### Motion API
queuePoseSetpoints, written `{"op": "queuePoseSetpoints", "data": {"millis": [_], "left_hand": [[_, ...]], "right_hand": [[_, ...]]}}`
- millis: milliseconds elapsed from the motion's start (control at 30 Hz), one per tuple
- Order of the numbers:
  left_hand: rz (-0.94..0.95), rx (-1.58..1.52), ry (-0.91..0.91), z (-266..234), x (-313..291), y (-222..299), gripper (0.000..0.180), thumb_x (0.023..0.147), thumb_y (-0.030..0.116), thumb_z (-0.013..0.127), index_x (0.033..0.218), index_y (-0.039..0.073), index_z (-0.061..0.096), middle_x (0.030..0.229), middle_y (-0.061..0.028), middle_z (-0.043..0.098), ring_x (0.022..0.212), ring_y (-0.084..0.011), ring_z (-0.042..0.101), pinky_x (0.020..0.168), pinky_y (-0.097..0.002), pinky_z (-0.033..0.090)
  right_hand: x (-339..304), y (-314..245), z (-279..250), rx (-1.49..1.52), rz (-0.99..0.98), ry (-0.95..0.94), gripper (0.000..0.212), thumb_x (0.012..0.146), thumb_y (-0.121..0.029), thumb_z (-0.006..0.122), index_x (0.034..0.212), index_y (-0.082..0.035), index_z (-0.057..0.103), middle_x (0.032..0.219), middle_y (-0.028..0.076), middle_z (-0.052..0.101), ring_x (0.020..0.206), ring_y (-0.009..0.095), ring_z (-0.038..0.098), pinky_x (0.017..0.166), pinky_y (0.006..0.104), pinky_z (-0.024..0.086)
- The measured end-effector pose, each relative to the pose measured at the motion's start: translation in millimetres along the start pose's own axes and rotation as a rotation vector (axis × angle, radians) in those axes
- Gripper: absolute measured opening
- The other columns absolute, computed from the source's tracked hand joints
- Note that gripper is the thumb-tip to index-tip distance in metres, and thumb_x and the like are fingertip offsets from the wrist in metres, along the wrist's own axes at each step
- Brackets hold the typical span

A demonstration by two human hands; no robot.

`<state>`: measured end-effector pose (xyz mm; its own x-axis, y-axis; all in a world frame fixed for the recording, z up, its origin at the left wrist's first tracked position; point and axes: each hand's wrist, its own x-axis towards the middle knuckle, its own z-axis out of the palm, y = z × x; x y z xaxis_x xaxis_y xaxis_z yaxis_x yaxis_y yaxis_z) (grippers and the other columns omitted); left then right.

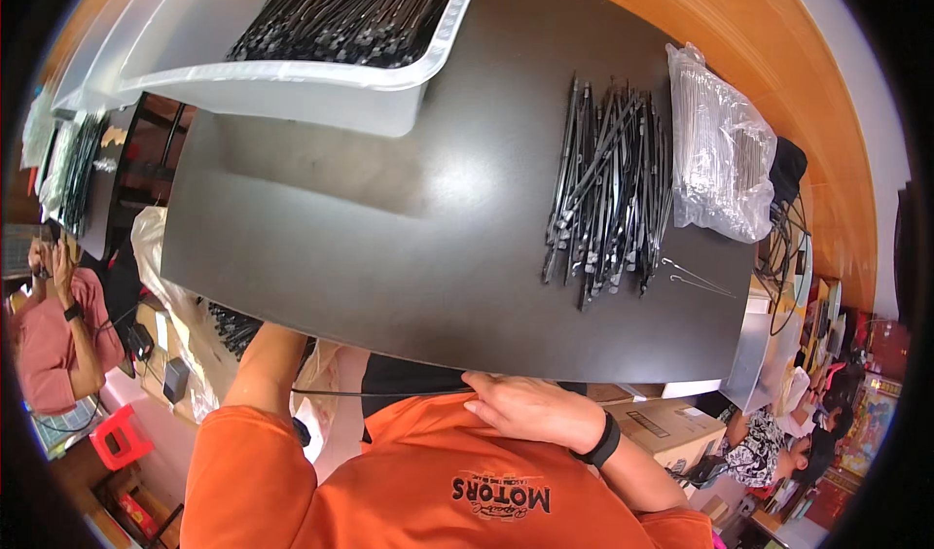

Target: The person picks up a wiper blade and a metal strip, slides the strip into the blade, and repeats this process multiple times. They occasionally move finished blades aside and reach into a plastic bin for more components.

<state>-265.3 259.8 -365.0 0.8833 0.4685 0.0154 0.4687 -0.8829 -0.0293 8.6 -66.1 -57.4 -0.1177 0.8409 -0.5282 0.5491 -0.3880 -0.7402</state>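
Observation:
My right hand [530,408] is at the table's near edge, against the orange shirt, with its fingers closed at the end of a thin black cable [379,393]. This cable runs left, roughly level, toward my left forearm [268,359]. My left hand is hidden below the table's edge. Close by that forearm, a bunch of black cables [233,331] shows in an open plastic bag [185,325]. On the dark table [389,267] lies a loose pile of black cables [608,189] with small end fittings. Two thin hooked wires [696,279] lie to the right of it.
A translucent bin [292,97] full of black cables stands at the far left of the table. A clear bag of silvery wires [720,145] lies at the right edge. Cardboard boxes [666,432], a red stool [122,436] and other people [63,325] are around.

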Motion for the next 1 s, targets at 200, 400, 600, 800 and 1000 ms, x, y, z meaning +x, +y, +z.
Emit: {"op": "queuePoseSetpoints", "data": {"millis": [200, 400, 600, 800, 1000], "left_hand": [[0.028, -0.036, -0.055, -19, 1, 19, 0.043, 0.06, 0.026, 0.068, 0.1, 0.01, 0.068, 0.102, -0.0072, 0.065, 0.089, -0.0276, 0.062, 0.066, -0.0456, 0.048], [0.036, -0.054, -0.078, -42, 79, 25, 0.043, 0.06, 0.025, 0.068, 0.1, 0.01, 0.068, 0.102, -0.0072, 0.065, 0.088, -0.0277, 0.062, 0.066, -0.0452, 0.048], [0.033, -0.064, -0.078, -72, 127, 46, 0.043, 0.059, 0.025, 0.068, 0.1, 0.01, 0.068, 0.102, -0.0073, 0.065, 0.088, -0.0279, 0.061, 0.067, -0.0448, 0.048], [0.022, -0.086, -0.145, -96, 126, 42, 0.044, 0.059, 0.024, 0.069, 0.1, 0.009, 0.068, 0.102, -0.0074, 0.065, 0.087, -0.028, 0.061, 0.067, -0.0444, 0.048], [0.039, -0.127, -0.208, -113, 131, 44, 0.044, 0.058, 0.024, 0.069, 0.1, 0.009, 0.068, 0.102, -0.0074, 0.065, 0.086, -0.0281, 0.061, 0.067, -0.044, 0.048]], "right_hand": [[11, 19, -2, -0.185, -0.104, 0.044, 0.03, 0.095, -0.026, 0.045, 0.098, 0.003, 0.051, 0.075, 0.016, 0.056, 0.069, 0.032, 0.055, 0.069, 0.0381, 0.046], [25, 38, 16, -0.101, -0.242, 0.255, 0.019, 0.09, -0.02, 0.048, 0.093, -0.003, 0.056, 0.083, 0.013, 0.058, 0.075, 0.029, 0.055, 0.07, 0.0375, 0.045], [28, 40, 12, -0.056, -0.235, 0.334, 0.017, 0.089, -0.021, 0.052, 0.09, -0.006, 0.059, 0.082, 0.01, 0.06, 0.074, 0.028, 0.056, 0.068, 0.0384, 0.046], [36, 59, 29, -0.15, -0.286, 0.348, 0.017, 0.088, -0.02, 0.05, 0.079, -0.007, 0.057, 0.072, 0.007, 0.057, 0.065, 0.023, 0.053, 0.063, 0.0359, 0.045], [42, 57, 25, -0.144, -0.28, 0.336, 0.023, 0.091, -0.025, 0.049, 0.087, -0.004, 0.057, 0.078, 0.005, 0.057, 0.07, 0.021, 0.054, 0.067, 0.0333, 0.046]]}}
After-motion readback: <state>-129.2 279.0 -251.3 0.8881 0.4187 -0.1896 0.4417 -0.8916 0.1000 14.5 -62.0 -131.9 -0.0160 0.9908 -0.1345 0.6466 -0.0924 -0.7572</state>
